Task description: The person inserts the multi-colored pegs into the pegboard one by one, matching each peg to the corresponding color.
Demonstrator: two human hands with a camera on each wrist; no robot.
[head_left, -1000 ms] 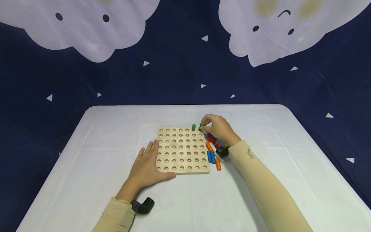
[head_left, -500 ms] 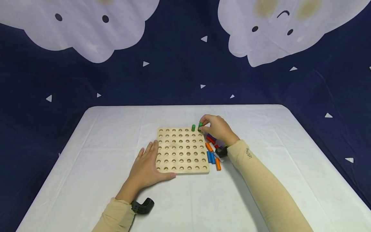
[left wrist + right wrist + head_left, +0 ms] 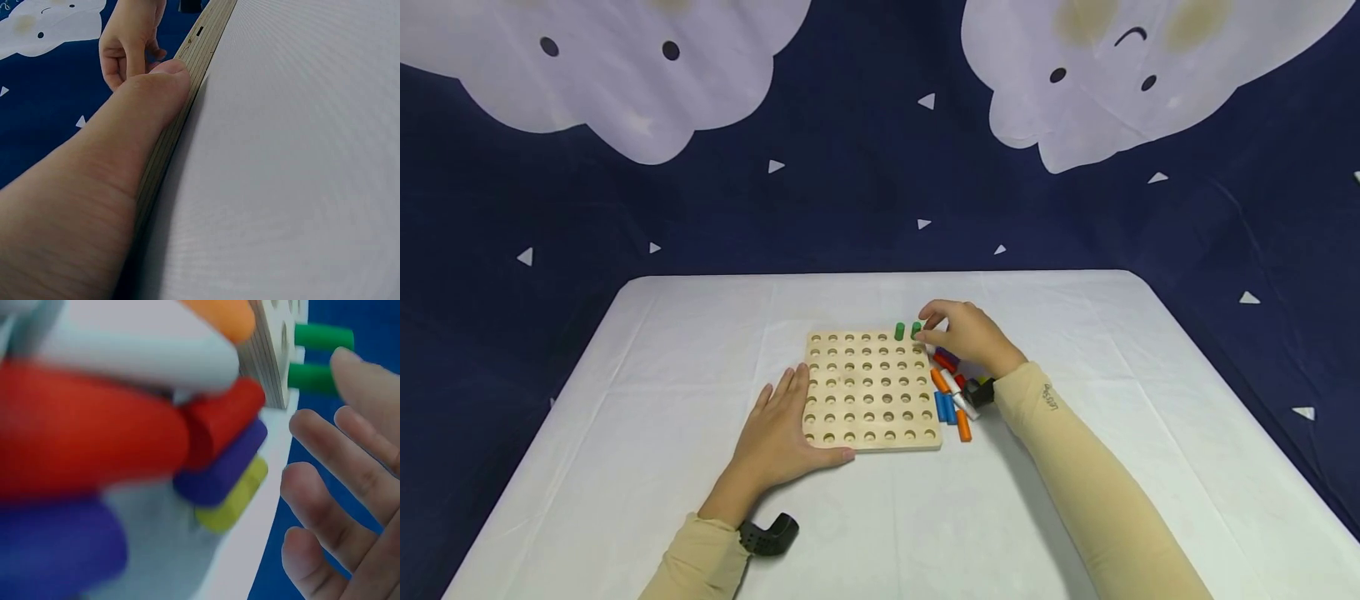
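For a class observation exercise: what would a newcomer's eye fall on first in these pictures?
Probably the two big pale clouds on the dark blue backdrop, above the white table. Next might come the two green pegs standing at the far right corner of the holed wooden board, beside the right hand. The loose coloured pegs clustered just right of the board also stand out.

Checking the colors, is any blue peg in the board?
No, only two green pegs stand in the board; blue pegs lie beside it.
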